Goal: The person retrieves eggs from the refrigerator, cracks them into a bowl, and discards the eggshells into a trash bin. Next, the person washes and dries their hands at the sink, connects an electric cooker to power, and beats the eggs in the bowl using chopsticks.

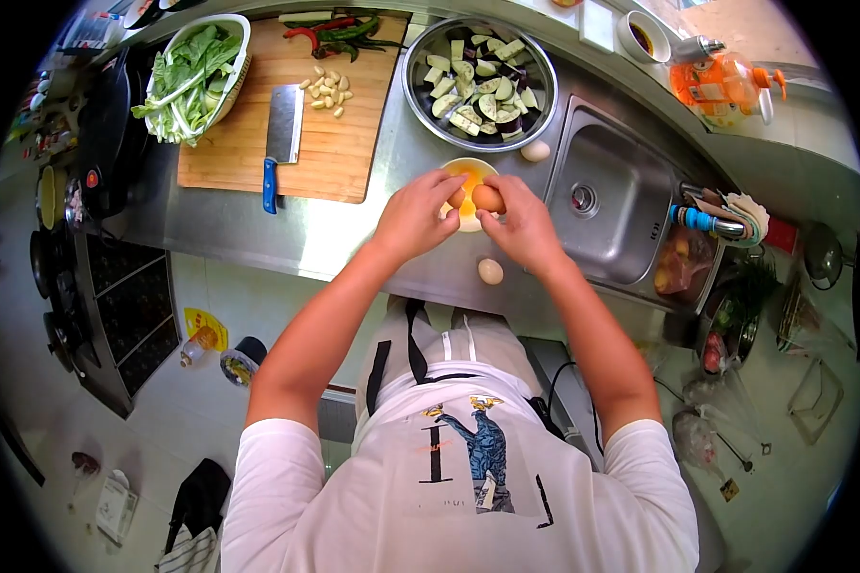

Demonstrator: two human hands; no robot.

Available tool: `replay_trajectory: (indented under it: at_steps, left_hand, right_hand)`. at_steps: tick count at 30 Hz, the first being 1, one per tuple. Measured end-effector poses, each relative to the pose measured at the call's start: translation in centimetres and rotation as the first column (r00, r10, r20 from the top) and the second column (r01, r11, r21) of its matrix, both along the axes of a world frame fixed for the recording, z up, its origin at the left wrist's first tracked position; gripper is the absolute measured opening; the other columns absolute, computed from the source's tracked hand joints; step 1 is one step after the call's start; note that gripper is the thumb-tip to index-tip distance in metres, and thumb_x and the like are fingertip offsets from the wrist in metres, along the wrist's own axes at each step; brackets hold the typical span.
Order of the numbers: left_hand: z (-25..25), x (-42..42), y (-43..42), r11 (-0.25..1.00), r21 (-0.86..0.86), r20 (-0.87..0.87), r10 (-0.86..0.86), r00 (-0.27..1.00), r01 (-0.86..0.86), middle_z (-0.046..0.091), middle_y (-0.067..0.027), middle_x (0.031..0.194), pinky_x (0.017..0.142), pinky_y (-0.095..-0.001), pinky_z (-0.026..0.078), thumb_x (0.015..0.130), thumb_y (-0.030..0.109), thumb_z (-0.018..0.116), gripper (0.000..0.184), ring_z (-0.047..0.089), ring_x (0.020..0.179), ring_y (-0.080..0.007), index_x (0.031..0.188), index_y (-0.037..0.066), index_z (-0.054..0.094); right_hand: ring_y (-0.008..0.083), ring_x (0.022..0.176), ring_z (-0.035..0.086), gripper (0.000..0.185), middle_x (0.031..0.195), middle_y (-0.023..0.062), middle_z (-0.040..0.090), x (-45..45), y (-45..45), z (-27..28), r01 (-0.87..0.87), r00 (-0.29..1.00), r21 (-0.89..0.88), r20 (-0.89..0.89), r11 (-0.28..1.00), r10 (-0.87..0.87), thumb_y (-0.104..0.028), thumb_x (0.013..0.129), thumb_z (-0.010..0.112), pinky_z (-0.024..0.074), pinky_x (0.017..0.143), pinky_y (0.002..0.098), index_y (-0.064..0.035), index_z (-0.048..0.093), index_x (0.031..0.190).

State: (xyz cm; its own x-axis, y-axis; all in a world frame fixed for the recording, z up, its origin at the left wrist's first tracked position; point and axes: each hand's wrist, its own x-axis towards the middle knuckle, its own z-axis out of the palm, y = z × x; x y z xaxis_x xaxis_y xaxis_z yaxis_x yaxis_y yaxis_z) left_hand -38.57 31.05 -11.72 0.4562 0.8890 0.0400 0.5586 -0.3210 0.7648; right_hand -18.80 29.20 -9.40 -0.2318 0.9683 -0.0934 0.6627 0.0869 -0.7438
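Over the bowl [470, 226], egg-cracking was apparently in hand, w/ brown shell pieces [489, 199] pinched in L hand [417, 214] & R hand [525, 225] above raw egg [469, 179], & draining, w/ no bits dropped, was prob. called for next.

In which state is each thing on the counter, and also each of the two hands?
Left hand: pinching brown eggshell.
Right hand: pinching brown eggshell.
White bowl: holds yellow egg.
Egg beside sink: looks whole.
Egg near counter edge: looks whole.
Steel bowl: holds eggplant.
Eggplant: cut into pieces.
Garlic cloves: peeled, loose.
Cleaver: lying flat, unheld.
Peppers: look whole.
Leafy greens: heaped up.
Sink: no standing water visible.
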Motion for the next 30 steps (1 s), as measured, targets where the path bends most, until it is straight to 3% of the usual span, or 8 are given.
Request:
replay_trajectory:
  at_steps: [2,9,13,18,21,23,27,30]
  left_hand:
    - [0.4,0.2,-0.6,0.998,-0.043,0.01,0.036,0.999,-0.036,0.06,-0.0104,0.108,0.074,-0.0352,0.052,0.075,0.013,0.064,0.044,0.062,0.084,-0.028,0.118,0.007,0.058]
    - [0.2,0.5,-1.9,0.979,-0.126,0.077,0.168,0.983,-0.157,0.059,-0.0092,0.107,0.065,-0.031,0.052,0.075,0.013,0.069,0.044,0.061,0.068,-0.0217,0.117,0.008,0.059]
    - [0.8,0.6,-2.3,0.961,-0.188,0.07,0.22,0.973,-0.204,0.059,-0.0093,0.104,0.067,-0.0345,0.051,0.074,0.014,0.069,0.04,0.062,0.074,-0.0253,0.113,0.007,0.061]
    - [0.8,0.5,-2.5,0.962,-0.16,0.036,0.231,0.972,-0.223,0.059,-0.0094,0.109,0.069,-0.0306,0.052,0.073,0.012,0.071,0.044,0.062,0.075,-0.022,0.116,0.01,0.061]
    - [0.5,0.6,-2.6,0.952,-0.188,0.095,0.263,0.96,-0.242,0.059,-0.0087,0.108,0.074,-0.0276,0.05,0.074,0.01,0.07,0.044,0.06,0.08,-0.0183,0.116,0.007,0.06]
    - [-0.2,0.6,-2.7,0.928,-0.281,0.186,0.301,0.935,-0.243,0.059,-0.0089,0.108,0.075,-0.0269,0.049,0.075,0.009,0.069,0.043,0.06,0.083,-0.0177,0.117,0.005,0.06]
    - [0.5,1.2,-2.9,0.825,-0.535,0.366,0.419,0.831,-0.181,0.055,-0.0093,0.113,0.083,-0.0257,0.046,0.079,0.006,0.067,0.047,0.057,0.093,-0.0164,0.124,0.004,0.057]
    - [0.0,1.9,-3.3,0.854,-0.512,0.436,0.351,0.829,-0.092,0.05,-0.0093,0.122,0.082,-0.0257,0.046,0.082,0.004,0.066,0.05,0.054,0.092,-0.0139,0.131,0.006,0.053]
  right_hand:
    - [0.038,0.097,0.057,0.042,0.107,0.0183,0.056,-0.4,-0.1,1.0,-0.02,1.0,0.05,0.018,0.999,0.019,-0.008,0.073,0.069,0.0481,0.081,0.0424,-0.0023,0.053,0.112]
    - [0.0384,0.094,0.058,0.044,0.113,0.0178,0.052,-1.0,-0.8,2.4,0.026,0.998,0.085,0.053,0.996,-0.031,-0.008,0.073,0.069,0.0487,0.08,0.0425,-0.0039,0.054,0.114]
    - [0.0382,0.094,0.058,0.045,0.113,0.018,0.051,-1.1,-1.1,2.7,0.053,0.998,0.067,0.029,0.996,-0.055,-0.008,0.074,0.069,0.0488,0.079,0.0422,-0.0045,0.054,0.116]
    - [0.0381,0.093,0.058,0.046,0.112,0.0183,0.052,-1.1,-1.2,2.7,0.052,0.999,0.12,-0.004,0.991,-0.052,-0.008,0.074,0.068,0.0489,0.079,0.0414,-0.0047,0.054,0.117]
    - [0.0326,0.093,0.061,0.044,0.108,0.0157,0.056,-0.6,-1.1,-0.1,0.16,0.982,0.011,-0.104,0.987,-0.158,-0.011,0.077,0.068,0.0495,0.077,0.0389,-0.002,0.052,0.118]
    - [0.0232,0.094,0.062,0.039,0.102,0.0113,0.06,-0.1,-1.2,-2.2,0.25,0.632,-0.599,-0.494,0.761,-0.597,-0.015,0.084,0.064,0.0496,0.075,0.0349,-0.0002,0.051,0.117]
    - [0.0164,0.088,0.059,0.028,0.1,0.0061,0.061,0.8,-1.6,-2.8,0.056,0.44,-0.784,-0.536,0.618,-0.72,-0.016,0.09,0.056,0.0475,0.075,0.0298,-0.0041,0.051,0.115]
    - [0.0151,0.088,0.059,0.025,0.1,0.0081,0.061,0.8,-1.9,-2.9,-0.158,0.269,-0.813,-0.582,0.56,-0.768,-0.018,0.09,0.054,0.0472,0.074,0.0288,-0.0039,0.053,0.111]
